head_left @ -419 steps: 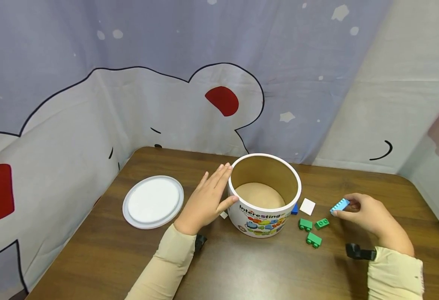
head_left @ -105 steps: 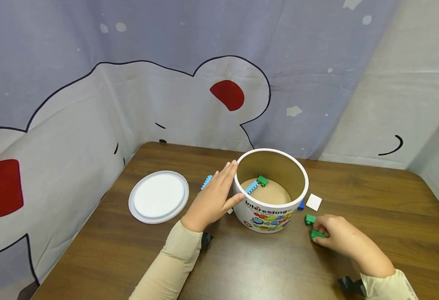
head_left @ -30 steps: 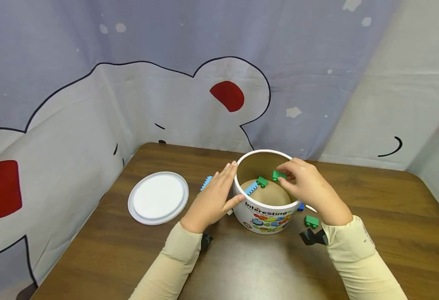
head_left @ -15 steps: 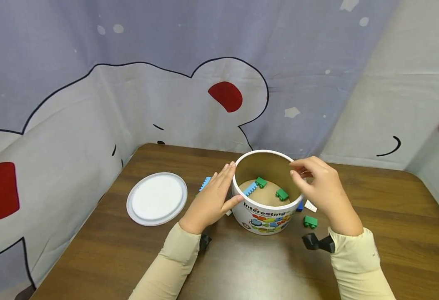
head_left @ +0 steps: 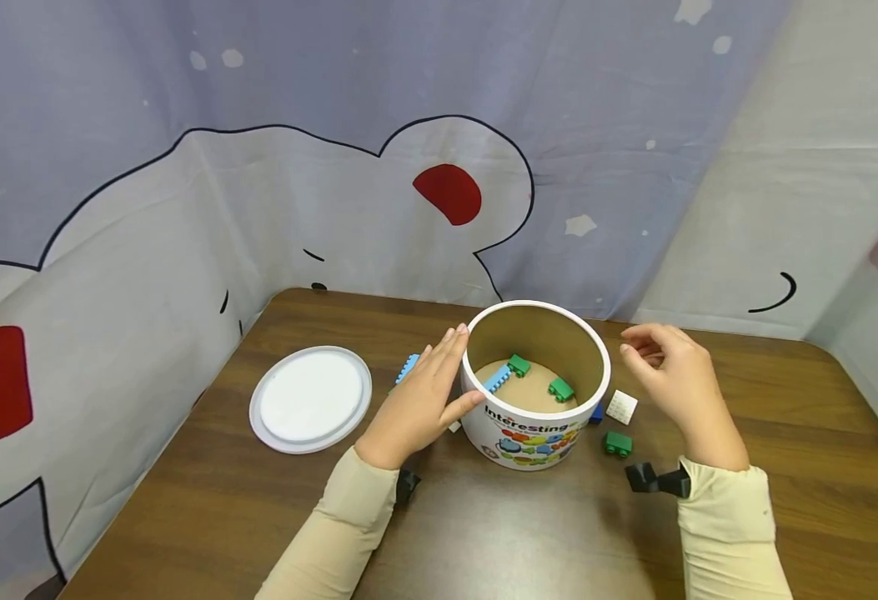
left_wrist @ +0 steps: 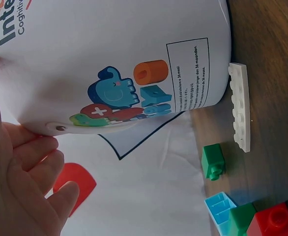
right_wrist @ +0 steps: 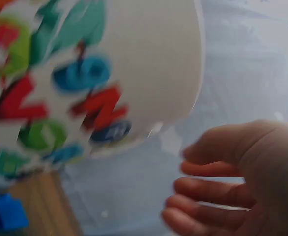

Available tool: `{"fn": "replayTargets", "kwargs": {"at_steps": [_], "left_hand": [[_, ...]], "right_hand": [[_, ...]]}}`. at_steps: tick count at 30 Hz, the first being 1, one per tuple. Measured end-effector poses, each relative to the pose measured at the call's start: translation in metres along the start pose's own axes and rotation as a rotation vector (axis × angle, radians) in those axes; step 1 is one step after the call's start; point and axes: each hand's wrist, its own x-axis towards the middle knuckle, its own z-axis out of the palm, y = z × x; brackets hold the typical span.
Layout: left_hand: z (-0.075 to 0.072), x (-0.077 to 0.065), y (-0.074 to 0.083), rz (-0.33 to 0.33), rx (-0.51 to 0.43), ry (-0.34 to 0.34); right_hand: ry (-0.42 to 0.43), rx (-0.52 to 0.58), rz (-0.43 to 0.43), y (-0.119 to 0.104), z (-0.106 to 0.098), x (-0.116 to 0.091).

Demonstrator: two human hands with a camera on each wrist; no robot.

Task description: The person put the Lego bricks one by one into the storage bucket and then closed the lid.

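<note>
My left hand (head_left: 418, 398) rests with straight fingers against the left side of a white printed bucket (head_left: 529, 442). Inside, on the bucket's bottom, lie a light blue studded brick (head_left: 497, 379) and two green bricks, one near the far wall (head_left: 518, 365) and another to the right (head_left: 561, 389). Just right of the rim hovers my right hand (head_left: 674, 379), its fingers loosely bent and nothing between them. Below it on the table are a white studded plate (head_left: 622, 407), a green brick (head_left: 618, 444) and a partly hidden blue brick (head_left: 596, 413).
A round white lid (head_left: 311, 400) lies at the table's left. Behind my left hand, the left wrist view has a white studded strip (left_wrist: 240, 107) and green (left_wrist: 213, 161), light blue (left_wrist: 219, 211) and red (left_wrist: 272, 222) bricks. A patterned curtain (head_left: 296, 208) borders the table's back.
A second green brick, carried in my right hand a second ago, now lies in the bucket. That hand has let go and moved right, out past the rim. The left hand keeps its place.
</note>
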Motion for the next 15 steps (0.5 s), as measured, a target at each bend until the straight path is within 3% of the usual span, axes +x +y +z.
{"fn": "replayTargets", "kwargs": {"at_steps": [7,15], "left_hand": [[0.0,0.0,0.0,0.006,-0.004,0.005],[0.001,0.001,-0.001,0.007,-0.003,0.009]], "right_hand": [[-0.301,-0.104,0.094,0.03,0.006,0.0],[-0.491,-0.1,0.151,0.051,0.012,-0.004]]}}
